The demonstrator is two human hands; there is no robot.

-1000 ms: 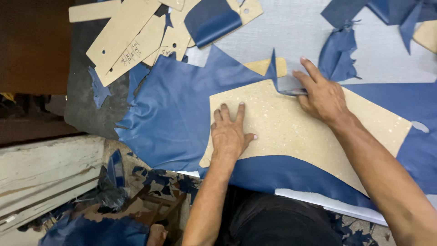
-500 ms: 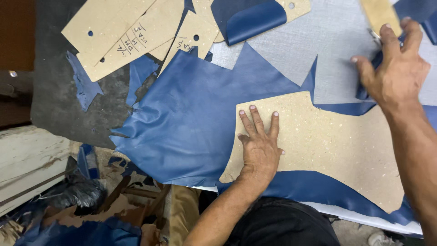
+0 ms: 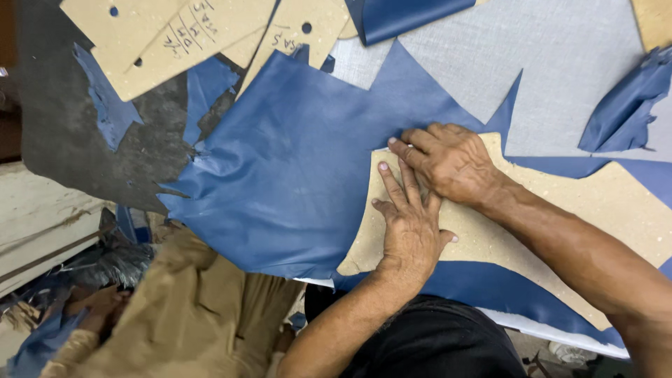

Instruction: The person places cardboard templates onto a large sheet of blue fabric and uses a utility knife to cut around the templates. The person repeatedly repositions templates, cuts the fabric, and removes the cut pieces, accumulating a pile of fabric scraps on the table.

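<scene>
A tan cardboard pattern lies on a large sheet of blue leather spread over the table. My left hand lies flat on the pattern's left end, fingers apart and pointing away from me, holding nothing. My right hand comes in from the right and rests partly over my left fingers. Its fingertips sit at the pattern's upper left edge, where card meets leather. Its fingers are curled, and whether they hold anything is hidden.
Several more cardboard templates with punched holes lie at the top left. The grey table surface shows at the top right, with a crumpled blue scrap. A dark worn mat lies left. Tan cloth hangs below the table edge.
My right hand has come down from the upper right onto the pattern's top left edge, over my left fingers. My left hand has stayed flat on the pattern.
</scene>
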